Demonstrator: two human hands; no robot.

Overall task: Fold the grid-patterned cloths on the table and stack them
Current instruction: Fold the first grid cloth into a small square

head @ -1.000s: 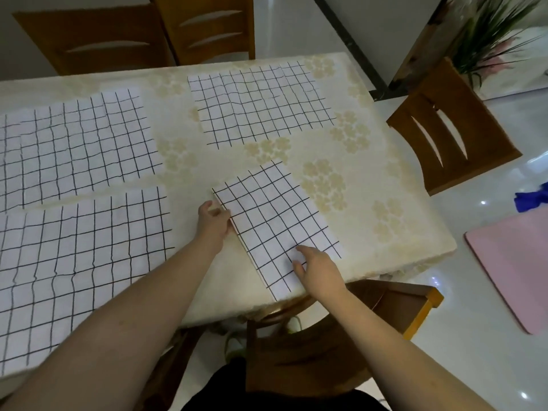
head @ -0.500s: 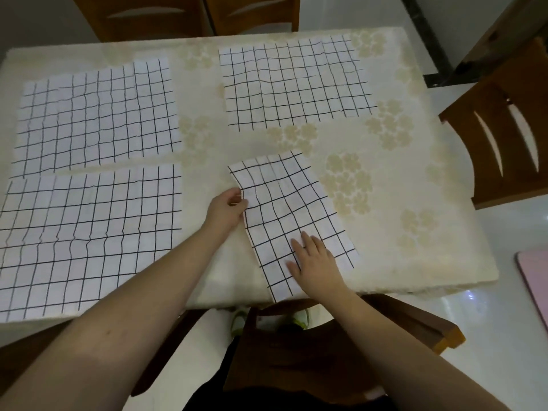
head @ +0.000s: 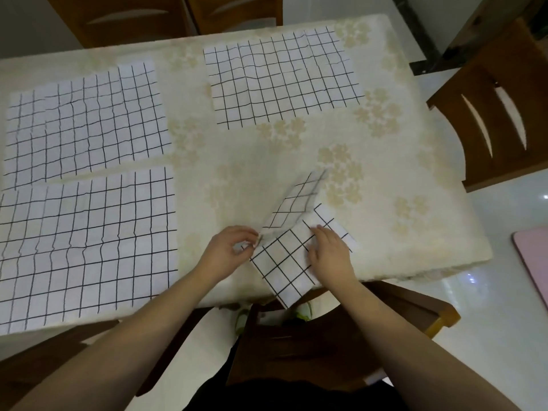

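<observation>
A half-folded white cloth with a black grid (head: 281,262) lies at the near edge of the table, one corner past the rim. My left hand (head: 229,250) pinches its far corner, and that far part (head: 299,203) is lifted and bent back toward me, blurred. My right hand (head: 329,256) lies flat on the cloth's right side and holds it down. Three more grid cloths lie spread flat: one at the far right (head: 281,81), one at the far left (head: 86,123), one at the near left (head: 86,244).
The table (head: 415,232) has a cream cover with pale flowers. Wooden chairs stand at the far side (head: 166,16), at the right (head: 498,114) and just under me (head: 326,336). A pink mat (head: 533,262) lies on the glossy floor to the right.
My left hand has taken the cloth's far corner and pulled it up and back toward me, so the far half now rises off the table. My right hand slid to the cloth's right side.
</observation>
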